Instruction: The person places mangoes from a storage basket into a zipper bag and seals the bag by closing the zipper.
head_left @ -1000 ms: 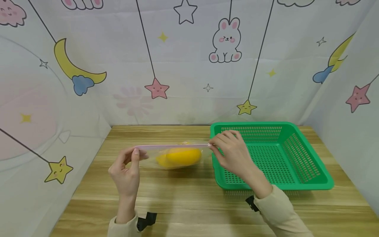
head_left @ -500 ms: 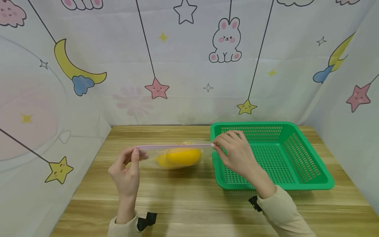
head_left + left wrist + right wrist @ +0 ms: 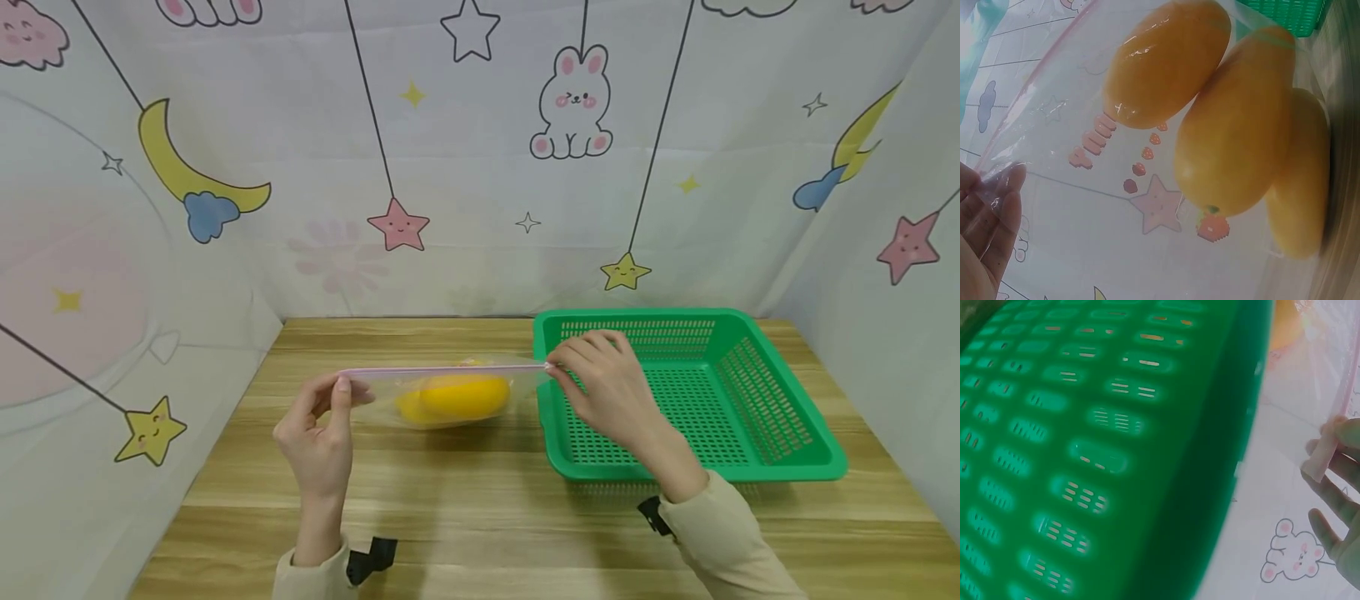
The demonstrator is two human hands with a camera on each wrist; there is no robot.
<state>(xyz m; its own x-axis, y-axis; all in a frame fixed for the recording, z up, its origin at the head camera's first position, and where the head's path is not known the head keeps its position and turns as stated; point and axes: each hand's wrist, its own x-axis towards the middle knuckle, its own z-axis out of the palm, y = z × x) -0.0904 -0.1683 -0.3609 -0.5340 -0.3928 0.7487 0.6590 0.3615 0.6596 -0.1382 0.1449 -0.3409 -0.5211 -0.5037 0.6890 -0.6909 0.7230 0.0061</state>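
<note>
A clear zip bag (image 3: 375,408) with a pink zip edge is stretched between my two hands, its top edge nearly level. Inside lie yellow mangoes (image 3: 465,397); three mangoes (image 3: 1235,137) show through the film in the left wrist view. My left hand (image 3: 318,437) pinches the left end of the zip edge between thumb and fingers. At the other end, my right hand (image 3: 606,385) pinches the zip edge, above the near left part of the green basket. In the right wrist view, a short pinkish end of the zip strip (image 3: 1321,459) sticks out between the fingers.
A green plastic basket (image 3: 551,425) with slotted walls stands right of the bag on the wooden table (image 3: 465,517). White cloth (image 3: 480,183) with cartoon prints hangs behind and at both sides. Black straps (image 3: 372,560) sit at the cuffs.
My right hand has slid a little to the right along the zip edge, now farther over the basket. The left hand and the mangoes have hardly moved.
</note>
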